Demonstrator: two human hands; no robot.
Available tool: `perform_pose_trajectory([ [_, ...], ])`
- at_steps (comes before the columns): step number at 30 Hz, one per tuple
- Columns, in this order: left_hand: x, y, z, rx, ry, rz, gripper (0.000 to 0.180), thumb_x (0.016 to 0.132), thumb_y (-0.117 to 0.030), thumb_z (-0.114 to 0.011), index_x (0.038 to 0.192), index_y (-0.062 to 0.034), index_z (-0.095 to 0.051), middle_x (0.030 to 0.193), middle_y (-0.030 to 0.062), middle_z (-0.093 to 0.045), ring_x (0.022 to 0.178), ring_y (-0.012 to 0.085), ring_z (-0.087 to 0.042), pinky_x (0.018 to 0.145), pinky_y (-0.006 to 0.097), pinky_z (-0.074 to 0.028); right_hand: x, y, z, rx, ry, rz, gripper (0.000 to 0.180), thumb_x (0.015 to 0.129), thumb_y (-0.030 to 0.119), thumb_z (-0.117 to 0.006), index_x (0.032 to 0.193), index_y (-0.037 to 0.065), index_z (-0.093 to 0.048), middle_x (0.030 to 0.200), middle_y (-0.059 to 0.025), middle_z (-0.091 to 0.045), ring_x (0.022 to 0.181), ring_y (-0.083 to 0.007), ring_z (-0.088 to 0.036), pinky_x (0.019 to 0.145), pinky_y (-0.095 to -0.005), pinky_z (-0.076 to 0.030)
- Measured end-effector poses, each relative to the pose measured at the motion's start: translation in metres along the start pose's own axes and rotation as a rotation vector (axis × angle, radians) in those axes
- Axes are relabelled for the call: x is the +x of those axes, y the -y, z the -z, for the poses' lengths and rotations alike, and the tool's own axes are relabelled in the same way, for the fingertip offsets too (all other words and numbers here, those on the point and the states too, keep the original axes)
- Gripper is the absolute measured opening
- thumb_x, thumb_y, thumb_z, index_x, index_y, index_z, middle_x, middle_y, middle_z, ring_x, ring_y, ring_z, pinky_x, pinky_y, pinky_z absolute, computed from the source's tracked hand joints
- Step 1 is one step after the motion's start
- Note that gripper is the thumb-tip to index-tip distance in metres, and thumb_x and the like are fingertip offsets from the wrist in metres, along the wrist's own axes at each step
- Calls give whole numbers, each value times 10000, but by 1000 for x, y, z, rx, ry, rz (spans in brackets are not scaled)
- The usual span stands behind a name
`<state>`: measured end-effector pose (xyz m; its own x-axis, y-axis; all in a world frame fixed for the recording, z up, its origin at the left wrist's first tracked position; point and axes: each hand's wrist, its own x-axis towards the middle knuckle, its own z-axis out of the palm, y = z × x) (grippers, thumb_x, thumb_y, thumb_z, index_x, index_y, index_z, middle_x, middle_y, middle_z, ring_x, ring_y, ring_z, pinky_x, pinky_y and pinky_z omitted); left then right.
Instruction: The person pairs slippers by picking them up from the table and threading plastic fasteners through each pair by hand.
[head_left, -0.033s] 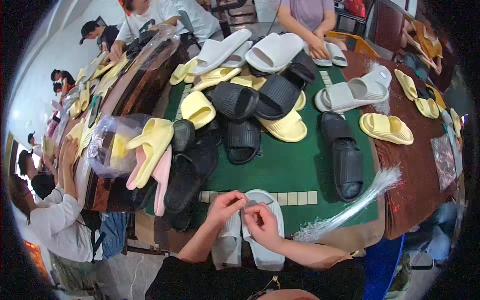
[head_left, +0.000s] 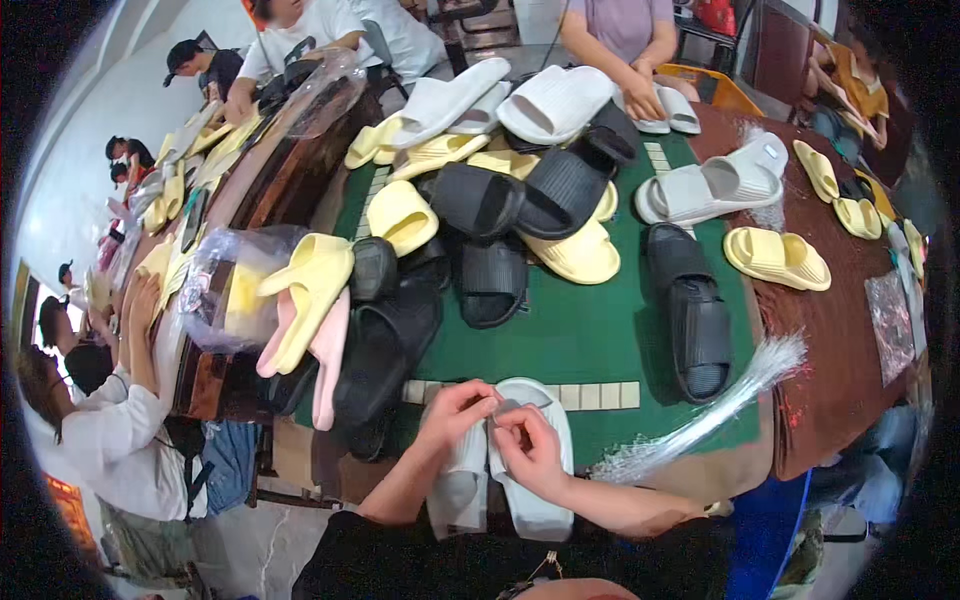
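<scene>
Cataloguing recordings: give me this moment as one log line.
left hand: curled | right hand: curled, beside it | holding: unclear | beneath: grey slippers | rightward: strand bundle

On the desk (head_left: 840,340), a slipper pile (head_left: 475,197) lies beyond the hands (head_left: 452,414) and the slipper pair (head_left: 538,510) beneath them, a strand bundle (head_left: 712,412) to their right.

Slippers (head_left: 538,514) are lt grey, ribbed slide (head_left: 697,330) blk, sandal (head_left: 585,253) yel., mat (head_left: 590,335) dk grn.

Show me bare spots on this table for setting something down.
Green mat between the tile row, slipper heap and rightmost black slippers; brown cloth between the plastic strands and clear bag. Crowded: the heap and mat's left side.
</scene>
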<state>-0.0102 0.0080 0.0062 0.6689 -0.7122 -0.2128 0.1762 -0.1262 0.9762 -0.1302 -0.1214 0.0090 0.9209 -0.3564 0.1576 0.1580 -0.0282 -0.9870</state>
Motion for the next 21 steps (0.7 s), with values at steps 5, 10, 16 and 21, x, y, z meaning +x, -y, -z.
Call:
perform_pose_trajectory([
  [5, 17, -1, 1, -49, -77, -57, 152, 909, -146, -623, 965, -5, -640, 891, -20, -621, 852, 66, -545, 778, 221, -440, 21, -13, 1, -20, 1, 67, 98, 850, 35, -615, 943, 43, -582, 797, 8, -472, 647, -61, -430, 570, -204, -352],
  [10, 20, -5, 0, -62, -115, -94, 210, 923, -191, -602, 984, 5, -647, 874, -7, -631, 828, 70, -549, 737, 221, -441, 25, -17, -8, -30, -31, 28, 85, 867, 55, -612, 948, 36, -592, 814, 3, -526, 675, -59, -477, 583, -213, -388],
  [16, 27, 9, 3, -46, -136, -239, 208, 903, -196, -625, 929, 8, -660, 810, -10, -635, 769, 65, -550, 694, 221, -447, 25, -16, -17, -136, -81, 113, 71, 846, 10, -602, 907, 29, -571, 789, 15, -523, 641, -39, -462, 570, -198, -374],
  [21, 25, 14, -1, -121, -85, -253, 185, 892, -173, -637, 912, 10, -656, 793, -21, -623, 745, 54, -536, 674, 216, -441, 16, -37, -16, -167, -137, 174, 80, 829, 3, -608, 888, 35, -565, 760, 15, -510, 608, -43, -450, 536, -195, -352],
])
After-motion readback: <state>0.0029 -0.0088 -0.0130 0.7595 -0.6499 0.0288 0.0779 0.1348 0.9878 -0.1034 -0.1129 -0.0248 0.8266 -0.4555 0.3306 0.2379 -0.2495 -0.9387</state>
